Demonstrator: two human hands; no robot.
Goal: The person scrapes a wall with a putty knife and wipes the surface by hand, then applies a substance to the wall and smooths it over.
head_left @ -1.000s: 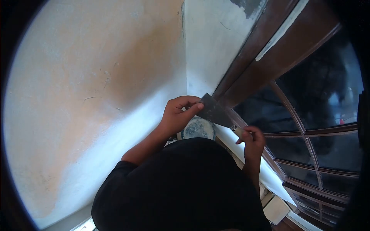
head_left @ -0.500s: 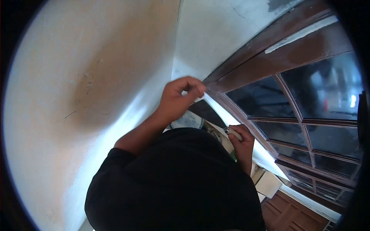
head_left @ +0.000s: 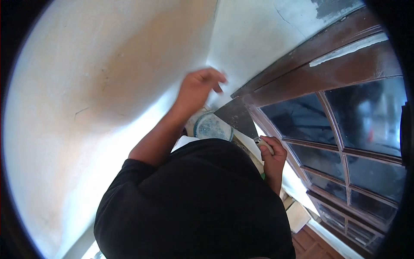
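Note:
My right hand point(head_left: 274, 157) is closed around the pale handle of a putty knife point(head_left: 237, 117). Its wide dark-grey blade points up and left, near the brown window frame. My left hand point(head_left: 200, 88) is raised in front of the corner where two walls meet, slightly blurred. Its fingers are loosely bent, with the thumb and forefinger apart, and I see nothing between them. Below the left hand stands a round bucket point(head_left: 211, 127) with a bluish rim and whitish smears, partly hidden by my black shirt.
A pale patchy wall point(head_left: 99, 86) rises on the left. On the right are a brown wooden frame point(head_left: 297, 52) with a white streak on it and dark glass panes point(head_left: 362, 112). Tiles and a brown panelled surface point(head_left: 315, 241) show at lower right.
My left hand has risen slightly and its thumb and forefinger have parted. The putty knife's blade and the bucket show more fully. The view has shifted a little.

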